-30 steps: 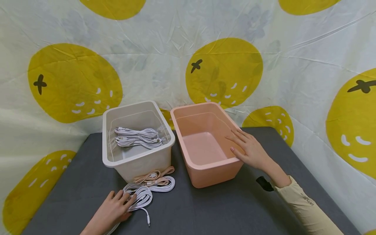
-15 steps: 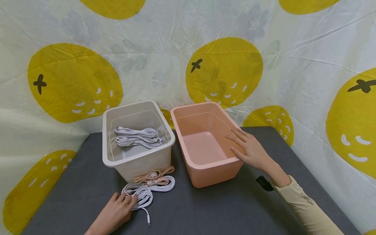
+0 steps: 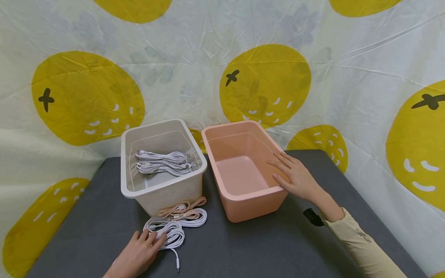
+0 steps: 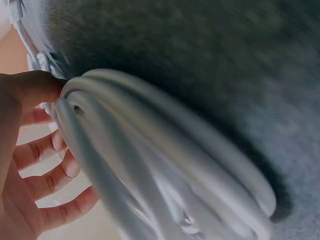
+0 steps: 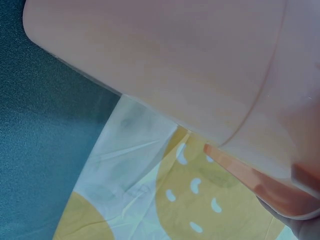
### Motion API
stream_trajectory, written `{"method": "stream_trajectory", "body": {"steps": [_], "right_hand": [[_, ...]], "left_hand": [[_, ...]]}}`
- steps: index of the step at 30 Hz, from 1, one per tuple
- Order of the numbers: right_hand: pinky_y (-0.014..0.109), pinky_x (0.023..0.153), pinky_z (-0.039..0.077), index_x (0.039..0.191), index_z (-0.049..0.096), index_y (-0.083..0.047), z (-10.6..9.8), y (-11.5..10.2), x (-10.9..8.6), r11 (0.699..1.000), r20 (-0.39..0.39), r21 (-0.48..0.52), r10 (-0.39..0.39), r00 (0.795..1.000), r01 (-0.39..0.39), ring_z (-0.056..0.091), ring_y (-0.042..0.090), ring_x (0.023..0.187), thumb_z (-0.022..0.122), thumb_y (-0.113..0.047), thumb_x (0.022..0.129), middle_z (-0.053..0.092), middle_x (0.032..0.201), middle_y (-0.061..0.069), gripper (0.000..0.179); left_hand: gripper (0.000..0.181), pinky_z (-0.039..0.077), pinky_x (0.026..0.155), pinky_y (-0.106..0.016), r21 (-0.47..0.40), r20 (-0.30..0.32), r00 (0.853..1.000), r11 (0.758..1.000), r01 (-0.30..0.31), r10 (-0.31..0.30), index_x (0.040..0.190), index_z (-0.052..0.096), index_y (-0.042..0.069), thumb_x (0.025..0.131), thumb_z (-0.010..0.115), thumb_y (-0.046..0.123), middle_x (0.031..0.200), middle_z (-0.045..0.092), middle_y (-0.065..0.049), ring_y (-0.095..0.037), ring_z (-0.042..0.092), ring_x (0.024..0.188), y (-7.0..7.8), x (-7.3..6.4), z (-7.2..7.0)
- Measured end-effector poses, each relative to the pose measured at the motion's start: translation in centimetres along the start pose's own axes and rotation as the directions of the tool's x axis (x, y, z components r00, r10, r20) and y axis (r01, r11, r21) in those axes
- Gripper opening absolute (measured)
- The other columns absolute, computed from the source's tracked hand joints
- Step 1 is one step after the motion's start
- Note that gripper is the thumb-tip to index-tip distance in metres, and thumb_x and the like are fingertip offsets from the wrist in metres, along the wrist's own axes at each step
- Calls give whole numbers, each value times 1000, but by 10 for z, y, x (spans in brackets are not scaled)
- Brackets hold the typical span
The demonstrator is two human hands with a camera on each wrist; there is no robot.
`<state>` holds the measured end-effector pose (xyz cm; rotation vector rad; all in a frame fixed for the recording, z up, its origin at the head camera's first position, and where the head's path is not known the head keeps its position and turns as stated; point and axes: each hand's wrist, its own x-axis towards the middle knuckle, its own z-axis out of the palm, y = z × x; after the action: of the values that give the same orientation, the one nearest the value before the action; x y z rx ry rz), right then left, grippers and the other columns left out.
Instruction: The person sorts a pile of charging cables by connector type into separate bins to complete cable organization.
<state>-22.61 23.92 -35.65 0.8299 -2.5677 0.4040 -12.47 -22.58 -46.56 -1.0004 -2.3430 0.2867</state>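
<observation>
My left hand (image 3: 137, 253) pinches a coiled white charging cable (image 3: 175, 234) on the dark table. In the left wrist view, the thumb (image 4: 37, 87) lies on one side of the coil's loops (image 4: 165, 155), with the curled fingers behind. A loose plug end (image 3: 178, 264) trails toward the front. Touching its right side, my right hand (image 3: 299, 180) rests on the rim of a pink plastic bin (image 3: 250, 195), fingers extended over the edge. The pink bin's visible floor is bare. Beside it, a light grey bin (image 3: 170, 182) contains bundled white cables (image 3: 163, 164).
Tan cables (image 3: 182, 209) and another looped white cable (image 3: 199, 219) lie against the front of the grey bin. A small black object (image 3: 313, 217) shows beside the right wrist. A fruit-printed curtain (image 3: 194, 65) hangs close behind both bins.
My left hand has shifted slightly right, its fingers now closer around the coil. The coil and its plug end have moved slightly right. The right hand and both bins stay put.
</observation>
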Motion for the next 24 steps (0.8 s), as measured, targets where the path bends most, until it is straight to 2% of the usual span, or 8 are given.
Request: {"method": "stream_trajectory", "body": {"steps": [4, 9, 12, 19, 24], "right_hand": [[56, 98, 26, 127, 49, -19, 0, -1, 0, 1000, 1, 0, -1, 1000, 1, 32, 38, 128, 54, -28, 85, 40, 137, 18, 43], [55, 98, 27, 127, 49, -19, 0, 0, 0, 1000, -3, -8, -7, 1000, 7, 33, 38, 127, 54, -28, 85, 41, 136, 18, 43], [55, 97, 28, 127, 50, -18, 0, 0, 0, 1000, -6, -12, -11, 1000, 11, 33, 38, 127, 54, -28, 85, 41, 136, 19, 43], [55, 97, 27, 127, 49, -20, 0, 0, 1, 1000, -4, -8, -8, 1000, 8, 32, 37, 128, 54, -28, 85, 40, 137, 18, 43], [55, 97, 27, 126, 50, -18, 1, 0, 0, 1000, -3, -8, -6, 1000, 6, 32, 37, 128, 56, -24, 84, 40, 137, 18, 44]], "left_hand": [[61, 31, 52, -31, -24, 8, 1000, 1000, 10, -10, 103, 57, 18, 95, -2, 27, 76, 49, 1, -17, 42, 65, 2, 3, -5], [54, 35, 53, -34, -33, -56, 998, 999, 1, -2, 103, 57, 18, 94, 4, 25, 80, 49, -1, -19, 43, 62, 1, 9, -8], [55, 35, 53, -34, -24, -72, 997, 1000, -14, 13, 103, 58, 19, 95, 3, 24, 83, 52, -1, -19, 46, 63, 0, 12, -11], [62, 30, 53, -33, -10, -38, 999, 1000, -23, 22, 106, 60, 22, 97, -2, 22, 85, 50, -1, -19, 46, 68, -2, 19, -16], [64, 30, 54, -34, -10, -25, 999, 1000, -21, 21, 110, 57, 23, 96, -5, 20, 92, 51, -6, -21, 47, 73, -2, 22, -21]]}}
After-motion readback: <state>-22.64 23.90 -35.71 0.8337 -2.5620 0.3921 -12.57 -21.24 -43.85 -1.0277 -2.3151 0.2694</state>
